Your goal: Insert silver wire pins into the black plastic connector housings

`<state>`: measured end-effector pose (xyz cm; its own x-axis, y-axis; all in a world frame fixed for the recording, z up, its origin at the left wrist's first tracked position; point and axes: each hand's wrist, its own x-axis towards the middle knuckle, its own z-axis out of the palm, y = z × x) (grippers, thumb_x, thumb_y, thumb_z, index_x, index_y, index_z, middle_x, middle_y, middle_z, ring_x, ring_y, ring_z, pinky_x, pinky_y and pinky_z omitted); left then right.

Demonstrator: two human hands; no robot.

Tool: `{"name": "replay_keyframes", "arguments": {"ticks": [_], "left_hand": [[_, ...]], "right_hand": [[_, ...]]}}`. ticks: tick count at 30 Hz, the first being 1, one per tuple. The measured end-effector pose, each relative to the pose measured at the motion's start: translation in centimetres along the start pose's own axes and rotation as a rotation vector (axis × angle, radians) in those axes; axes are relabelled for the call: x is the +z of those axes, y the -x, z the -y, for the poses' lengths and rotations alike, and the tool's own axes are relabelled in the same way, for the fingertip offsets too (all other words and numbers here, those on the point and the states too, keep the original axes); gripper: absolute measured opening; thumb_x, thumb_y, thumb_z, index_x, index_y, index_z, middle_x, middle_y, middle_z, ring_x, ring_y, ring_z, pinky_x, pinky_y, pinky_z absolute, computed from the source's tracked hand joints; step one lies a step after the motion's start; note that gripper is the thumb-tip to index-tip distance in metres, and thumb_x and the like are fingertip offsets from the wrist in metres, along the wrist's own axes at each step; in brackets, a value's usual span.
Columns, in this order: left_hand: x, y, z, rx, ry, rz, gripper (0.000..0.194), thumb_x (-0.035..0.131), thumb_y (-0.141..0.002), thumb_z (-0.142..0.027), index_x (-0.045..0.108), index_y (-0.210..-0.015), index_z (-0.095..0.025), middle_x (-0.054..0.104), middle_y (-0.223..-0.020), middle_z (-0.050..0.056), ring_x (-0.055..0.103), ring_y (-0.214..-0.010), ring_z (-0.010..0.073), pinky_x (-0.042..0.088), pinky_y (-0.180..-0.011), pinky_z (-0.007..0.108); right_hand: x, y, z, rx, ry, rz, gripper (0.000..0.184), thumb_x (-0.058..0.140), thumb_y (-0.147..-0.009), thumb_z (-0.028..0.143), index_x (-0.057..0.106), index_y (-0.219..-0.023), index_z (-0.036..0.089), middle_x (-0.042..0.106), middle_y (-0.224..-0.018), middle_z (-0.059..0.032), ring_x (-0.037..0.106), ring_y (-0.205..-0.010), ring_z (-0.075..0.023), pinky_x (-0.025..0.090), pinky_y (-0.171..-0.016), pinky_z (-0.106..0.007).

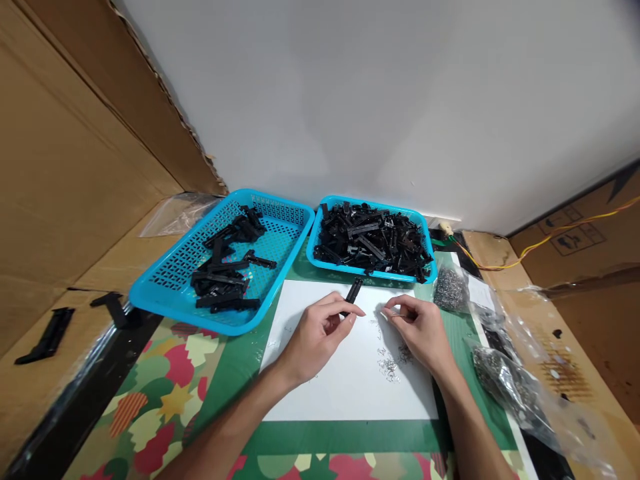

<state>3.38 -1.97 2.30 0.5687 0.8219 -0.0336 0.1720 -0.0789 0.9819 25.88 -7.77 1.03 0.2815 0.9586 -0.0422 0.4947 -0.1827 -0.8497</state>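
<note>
My left hand is closed around a slim black plastic part, whose far end sticks up past the fingers. To its right, my right hand is pinched at thumb and forefinger; whatever sits between the tips is too small to make out. Both hands are above a white sheet, a short gap apart. Small shiny metal pieces lie scattered on the sheet, some partly hidden by my right hand.
A blue basket at left holds some black parts; another blue basket behind is heaped with them. Clear bags of small metal pieces lie at right. Yellow and red wires run along the right. Loose black parts lie far left.
</note>
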Motion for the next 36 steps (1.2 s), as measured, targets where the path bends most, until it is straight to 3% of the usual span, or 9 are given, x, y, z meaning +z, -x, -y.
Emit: {"name": "replay_keyframes", "arguments": {"ticks": [5,13,20,29,33,36], "left_hand": [[0.4,0.1,0.0,0.027,-0.039,0.054,0.024,0.06,-0.105,-0.035,0.079,-0.11,-0.021,0.055,-0.093,0.001,0.05,-0.072,0.0115,0.037,-0.061,0.024],[0.6,1.0,-0.7,0.083,-0.176,0.104,0.027,0.051,-0.11,-0.035,0.075,-0.106,-0.021,0.057,-0.094,0.001,0.053,-0.08,0.0136,0.039,-0.07,0.026],[0.4,1.2,-1.1,0.124,-0.251,0.149,0.023,0.052,-0.108,-0.03,0.071,-0.099,-0.02,0.057,-0.095,0.0,0.052,-0.077,0.0128,0.037,-0.069,0.027],[0.2,1.2,-1.5,0.126,-0.262,0.139,0.029,0.05,-0.109,-0.03,0.068,-0.089,-0.018,0.056,-0.09,0.001,0.052,-0.076,0.0133,0.038,-0.067,0.027],[0.1,1.2,-1.5,0.1,-0.317,0.158,0.028,0.046,-0.111,-0.032,0.071,-0.101,-0.023,0.061,-0.098,0.001,0.059,-0.083,0.0149,0.042,-0.074,0.026],[0.3,1.3,-0.9,0.082,-0.325,0.15,0.03,0.044,-0.111,-0.029,0.062,-0.135,-0.03,0.069,-0.113,0.002,0.066,-0.1,0.018,0.047,-0.085,0.027]], "right_hand": [[0.3,0.8,1.2,-0.014,-0.188,0.048,0.032,0.075,-0.085,0.049,0.08,-0.083,0.018,0.03,-0.058,0.0069,0.027,-0.053,-0.0116,0.023,-0.051,-0.028],[1.2,1.2,2.1,-0.007,-0.428,0.14,0.019,0.084,-0.079,0.038,0.082,-0.076,0.019,0.034,-0.056,0.0063,0.028,-0.055,-0.011,0.022,-0.052,-0.027],[1.4,1.4,2.5,-0.009,-0.456,0.167,0.015,0.084,-0.078,0.034,0.082,-0.075,0.019,0.039,-0.056,0.0056,0.031,-0.056,-0.011,0.024,-0.053,-0.027],[1.4,1.3,2.1,0.023,-0.435,0.264,0.024,0.079,-0.085,0.042,0.081,-0.084,0.018,0.03,-0.056,0.0074,0.027,-0.054,-0.0101,0.021,-0.052,-0.027],[1.2,1.0,1.8,0.035,-0.405,0.215,0.032,0.078,-0.085,0.047,0.078,-0.079,0.016,0.029,-0.056,0.0078,0.026,-0.053,-0.01,0.021,-0.051,-0.027],[0.7,0.7,1.4,0.059,-0.369,0.105,0.035,0.076,-0.085,0.05,0.077,-0.082,0.015,0.028,-0.057,0.0084,0.023,-0.052,-0.0098,0.019,-0.049,-0.027]]}}
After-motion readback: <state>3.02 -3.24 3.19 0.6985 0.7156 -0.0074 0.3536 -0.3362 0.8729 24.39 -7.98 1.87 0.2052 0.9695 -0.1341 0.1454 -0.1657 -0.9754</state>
